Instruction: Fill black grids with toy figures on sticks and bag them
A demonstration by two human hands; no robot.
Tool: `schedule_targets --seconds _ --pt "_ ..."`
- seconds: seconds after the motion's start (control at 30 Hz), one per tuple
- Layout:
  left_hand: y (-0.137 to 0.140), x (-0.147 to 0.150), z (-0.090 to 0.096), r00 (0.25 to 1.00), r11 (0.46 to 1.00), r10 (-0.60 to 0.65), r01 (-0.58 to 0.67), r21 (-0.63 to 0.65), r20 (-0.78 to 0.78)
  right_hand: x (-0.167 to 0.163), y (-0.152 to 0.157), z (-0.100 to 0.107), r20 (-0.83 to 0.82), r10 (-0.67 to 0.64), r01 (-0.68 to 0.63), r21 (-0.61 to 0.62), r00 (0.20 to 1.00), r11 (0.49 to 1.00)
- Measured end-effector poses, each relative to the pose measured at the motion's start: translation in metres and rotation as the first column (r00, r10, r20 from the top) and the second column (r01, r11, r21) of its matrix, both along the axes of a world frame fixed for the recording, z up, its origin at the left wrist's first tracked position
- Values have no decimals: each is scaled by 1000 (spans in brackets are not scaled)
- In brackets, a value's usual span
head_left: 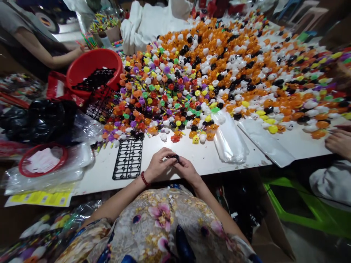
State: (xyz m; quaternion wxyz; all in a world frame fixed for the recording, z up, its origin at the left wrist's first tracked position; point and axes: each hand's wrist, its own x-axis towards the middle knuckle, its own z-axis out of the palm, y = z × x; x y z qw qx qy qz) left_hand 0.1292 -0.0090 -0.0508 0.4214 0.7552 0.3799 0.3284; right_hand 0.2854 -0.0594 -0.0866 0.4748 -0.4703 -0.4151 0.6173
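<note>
My left hand and my right hand meet at the table's front edge. Between their fingertips is a small black piece, pinched from both sides; fingers cover much of it, so its exact kind is unclear. Left of my hands a black plastic grid tray lies flat on the white table. Just beyond my fingers sit small toy figures, among them a red one, a yellow one and a white one.
A large heap of small coloured toys covers the table's far side. Clear plastic bags lie to the right. A red tub holds black grids, and a red basket holds paper. Another person's hand rests at the right edge; a person works at upper left.
</note>
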Motion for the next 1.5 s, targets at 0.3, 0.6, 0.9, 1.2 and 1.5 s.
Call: schedule_targets --seconds 0.3,0.6,0.9,1.2,1.5 --pt "20 -27 10 869 899 -421 438 8 -261 0 -17 4 54 187 -182 -86 981 979" --pt "10 -24 15 874 897 -436 442 -20 -215 7 -23 26 454 214 -288 101 865 952" --pt "14 -12 16 941 705 -335 224 -673 -37 23 -38 35 780 301 -483 2 549 875" --pt "22 12 30 986 743 -126 21 -669 -109 24 -28 23 779 -194 -259 415 597 872" --pt "26 25 31 989 696 -50 -68 -715 -143 6 -17 14 594 -304 -64 517 745 854"
